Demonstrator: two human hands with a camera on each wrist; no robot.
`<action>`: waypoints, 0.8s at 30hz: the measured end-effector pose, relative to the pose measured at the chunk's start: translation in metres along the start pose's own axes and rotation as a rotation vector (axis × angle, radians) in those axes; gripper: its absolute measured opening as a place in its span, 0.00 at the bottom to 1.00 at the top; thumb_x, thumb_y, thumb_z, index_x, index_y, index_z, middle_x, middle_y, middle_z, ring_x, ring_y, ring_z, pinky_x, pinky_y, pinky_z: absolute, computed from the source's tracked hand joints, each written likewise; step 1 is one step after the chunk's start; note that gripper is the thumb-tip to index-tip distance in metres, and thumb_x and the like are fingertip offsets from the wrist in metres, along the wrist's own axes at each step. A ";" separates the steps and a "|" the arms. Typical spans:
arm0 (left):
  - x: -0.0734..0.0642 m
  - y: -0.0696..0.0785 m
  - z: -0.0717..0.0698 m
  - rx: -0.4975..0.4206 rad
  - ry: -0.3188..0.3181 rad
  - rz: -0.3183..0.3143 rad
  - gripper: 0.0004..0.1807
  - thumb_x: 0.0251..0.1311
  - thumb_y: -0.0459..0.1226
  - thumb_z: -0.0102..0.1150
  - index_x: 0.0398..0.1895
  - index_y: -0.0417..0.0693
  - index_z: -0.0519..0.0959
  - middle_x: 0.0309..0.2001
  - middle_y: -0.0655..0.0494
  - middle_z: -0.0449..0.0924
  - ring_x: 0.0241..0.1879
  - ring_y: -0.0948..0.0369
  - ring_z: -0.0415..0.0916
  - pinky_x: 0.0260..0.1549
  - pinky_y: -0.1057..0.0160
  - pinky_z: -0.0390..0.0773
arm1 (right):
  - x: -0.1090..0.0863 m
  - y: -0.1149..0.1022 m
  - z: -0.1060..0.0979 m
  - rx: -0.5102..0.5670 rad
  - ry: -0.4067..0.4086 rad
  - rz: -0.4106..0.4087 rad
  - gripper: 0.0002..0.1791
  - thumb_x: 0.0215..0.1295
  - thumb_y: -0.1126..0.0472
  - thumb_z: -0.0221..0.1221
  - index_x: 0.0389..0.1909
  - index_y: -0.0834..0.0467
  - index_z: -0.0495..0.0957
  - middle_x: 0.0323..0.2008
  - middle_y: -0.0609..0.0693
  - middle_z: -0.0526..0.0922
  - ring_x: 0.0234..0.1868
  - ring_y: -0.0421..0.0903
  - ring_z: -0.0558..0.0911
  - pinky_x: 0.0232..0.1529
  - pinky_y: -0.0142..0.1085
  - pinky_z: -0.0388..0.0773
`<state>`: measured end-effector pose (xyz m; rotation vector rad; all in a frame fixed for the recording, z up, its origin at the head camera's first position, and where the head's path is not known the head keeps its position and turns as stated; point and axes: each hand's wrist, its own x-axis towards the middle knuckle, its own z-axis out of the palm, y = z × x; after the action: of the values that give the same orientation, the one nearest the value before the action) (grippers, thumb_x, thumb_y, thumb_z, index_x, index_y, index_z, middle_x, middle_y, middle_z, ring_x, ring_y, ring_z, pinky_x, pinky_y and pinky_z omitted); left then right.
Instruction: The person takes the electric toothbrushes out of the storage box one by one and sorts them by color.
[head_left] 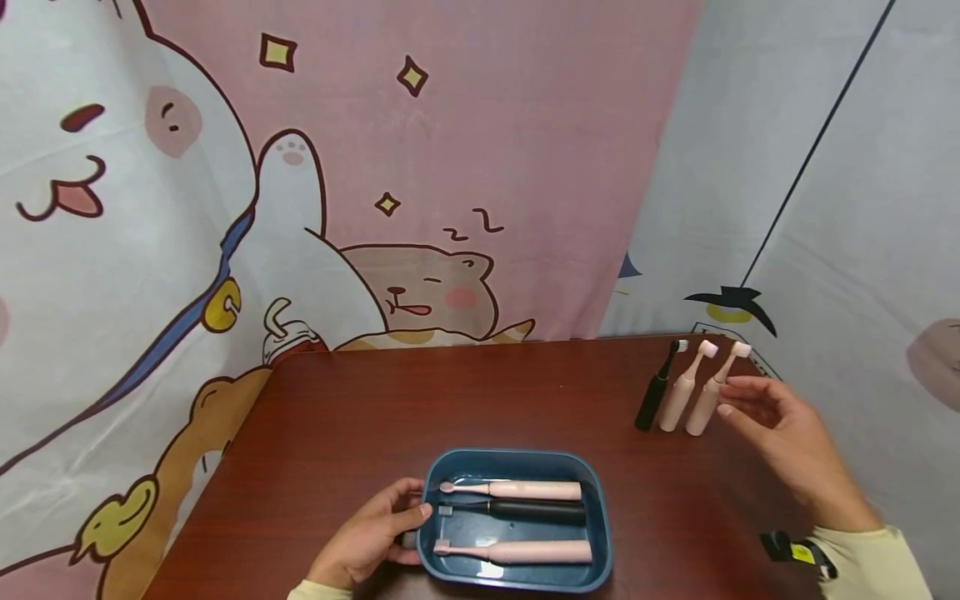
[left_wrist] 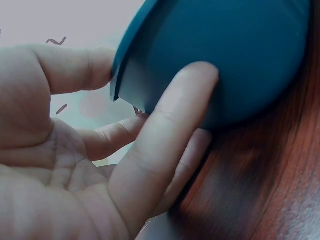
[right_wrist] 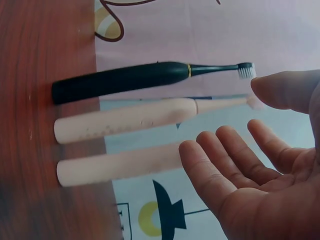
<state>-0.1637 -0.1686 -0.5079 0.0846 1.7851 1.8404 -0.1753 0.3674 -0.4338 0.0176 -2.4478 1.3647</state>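
Observation:
My left hand (head_left: 375,533) grips the left end of a blue plastic tray (head_left: 517,587), thumb at the rim and fingers against the outer wall (left_wrist: 240,65). Inside lie two pink electric toothbrushes (head_left: 540,552) with a black one (head_left: 536,511) between them, heads to the left. At the back right, a black electric toothbrush (head_left: 652,402) and two pink ones (head_left: 677,404) stand upright in a row. Beside the rightmost pink toothbrush (head_left: 703,407) is my right hand (head_left: 795,446), fingers loosely bent and thumb apart. Its fingers overlap that brush's upper part in the right wrist view.
The reddish-brown wooden table (head_left: 337,417) ends at a cartoon-printed cloth (head_left: 525,167) hanging behind it and along the right side. The standing toothbrushes are close together near the table's back right corner.

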 end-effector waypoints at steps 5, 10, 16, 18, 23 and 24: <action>-0.001 0.000 0.000 -0.002 0.001 0.002 0.27 0.70 0.40 0.56 0.66 0.37 0.62 0.56 0.37 0.71 0.41 0.52 0.81 0.28 0.54 0.86 | 0.002 -0.005 0.008 0.025 -0.024 0.004 0.25 0.67 0.59 0.63 0.62 0.60 0.70 0.48 0.33 0.80 0.46 0.27 0.81 0.42 0.17 0.76; -0.001 0.000 -0.001 0.001 0.001 0.004 0.27 0.70 0.40 0.56 0.66 0.37 0.62 0.56 0.37 0.71 0.41 0.51 0.81 0.29 0.53 0.86 | 0.003 -0.011 0.017 0.020 -0.011 -0.012 0.26 0.67 0.59 0.64 0.62 0.62 0.70 0.48 0.34 0.80 0.46 0.25 0.80 0.41 0.17 0.77; -0.001 -0.001 -0.001 -0.004 0.001 0.005 0.27 0.70 0.40 0.56 0.66 0.37 0.62 0.56 0.38 0.71 0.41 0.51 0.81 0.29 0.52 0.86 | 0.006 -0.017 0.026 -0.010 -0.005 -0.010 0.27 0.67 0.56 0.64 0.63 0.61 0.70 0.51 0.49 0.81 0.46 0.26 0.80 0.40 0.18 0.76; -0.001 -0.001 -0.001 -0.005 0.001 0.004 0.27 0.70 0.40 0.56 0.66 0.37 0.62 0.56 0.37 0.71 0.42 0.51 0.81 0.30 0.52 0.86 | 0.006 -0.018 0.029 -0.027 -0.005 -0.009 0.27 0.67 0.55 0.64 0.63 0.59 0.71 0.52 0.51 0.81 0.46 0.26 0.79 0.40 0.18 0.76; -0.001 0.000 -0.001 -0.008 0.000 0.003 0.28 0.69 0.41 0.57 0.66 0.37 0.62 0.57 0.37 0.71 0.43 0.52 0.80 0.31 0.51 0.86 | 0.009 -0.021 0.038 -0.051 0.010 -0.031 0.24 0.67 0.54 0.64 0.61 0.56 0.73 0.51 0.54 0.81 0.46 0.26 0.79 0.39 0.18 0.76; -0.001 0.000 -0.001 -0.009 -0.001 0.002 0.28 0.69 0.41 0.57 0.66 0.37 0.63 0.57 0.37 0.71 0.43 0.52 0.80 0.31 0.51 0.86 | 0.010 -0.021 0.039 -0.054 0.012 -0.035 0.23 0.67 0.55 0.64 0.61 0.56 0.74 0.51 0.55 0.81 0.46 0.26 0.79 0.38 0.18 0.76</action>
<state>-0.1636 -0.1704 -0.5078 0.0846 1.7764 1.8495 -0.1921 0.3251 -0.4323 0.0391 -2.4619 1.2794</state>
